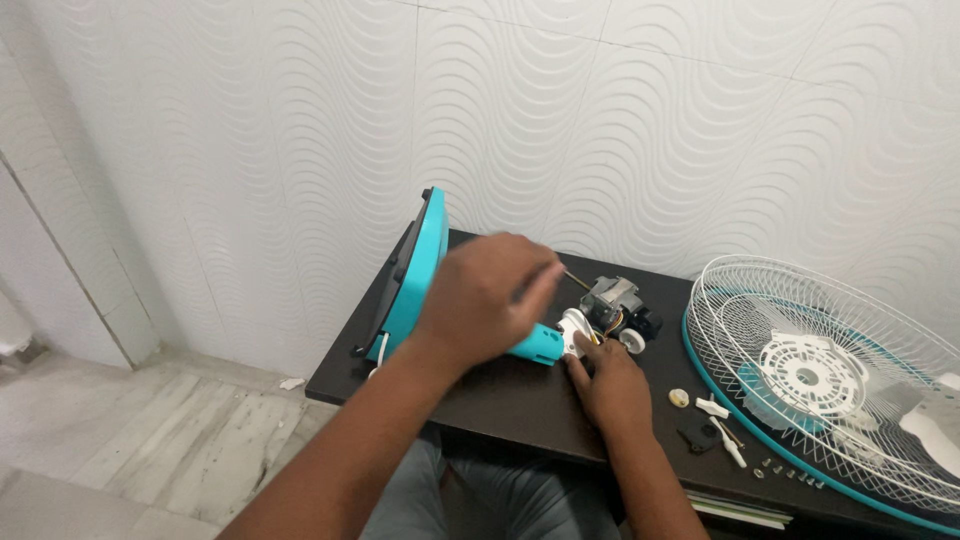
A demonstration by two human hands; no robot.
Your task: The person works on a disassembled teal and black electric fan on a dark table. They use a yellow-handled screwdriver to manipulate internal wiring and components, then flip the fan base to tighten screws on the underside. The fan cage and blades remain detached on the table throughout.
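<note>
Your left hand (485, 300) was closed around a thin metal tool (573, 277), its tip pointing at the fan motor (612, 305). Your right hand (610, 385) pressed flat just below the motor, beside the teal neck (538, 345). Right of the motor lay the wire fan guard (830, 370).

From my remote seat I see two bare forearms with no sleeves reaching as far back from the fingers as the frame allows. Neither the left hand (485, 300) nor the right hand (612, 385) carries a ring, watch or glove. Below the wrists, grey-blue trousers (520, 495) cover my lap.
</note>
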